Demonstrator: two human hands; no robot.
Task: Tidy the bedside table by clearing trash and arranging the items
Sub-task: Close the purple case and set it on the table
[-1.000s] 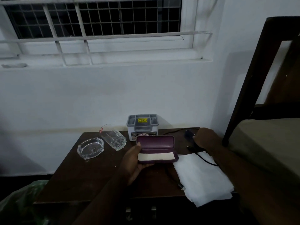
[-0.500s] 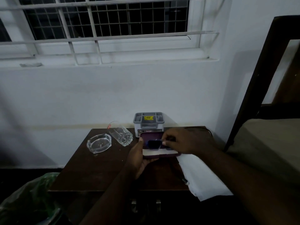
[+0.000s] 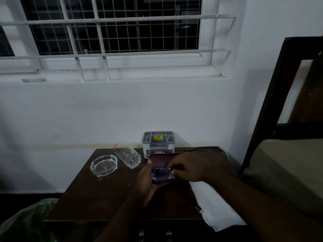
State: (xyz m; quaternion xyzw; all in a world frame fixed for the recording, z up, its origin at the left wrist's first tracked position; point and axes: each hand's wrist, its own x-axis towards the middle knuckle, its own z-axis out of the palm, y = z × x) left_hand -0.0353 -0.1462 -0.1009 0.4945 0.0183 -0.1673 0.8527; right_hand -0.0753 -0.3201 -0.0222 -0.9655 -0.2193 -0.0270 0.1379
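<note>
Dark wooden table [image 3: 97, 194] (seemingly cluttered) under barred window [image 3: 111, 32].

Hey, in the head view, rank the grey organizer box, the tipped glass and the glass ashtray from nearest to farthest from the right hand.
From the right hand:
1. Grey organizer box, just behind the hand, by the wall.
2. Tipped glass, lying on its side, left of the box.
3. Glass ashtray, farthest left on the table.
</note>
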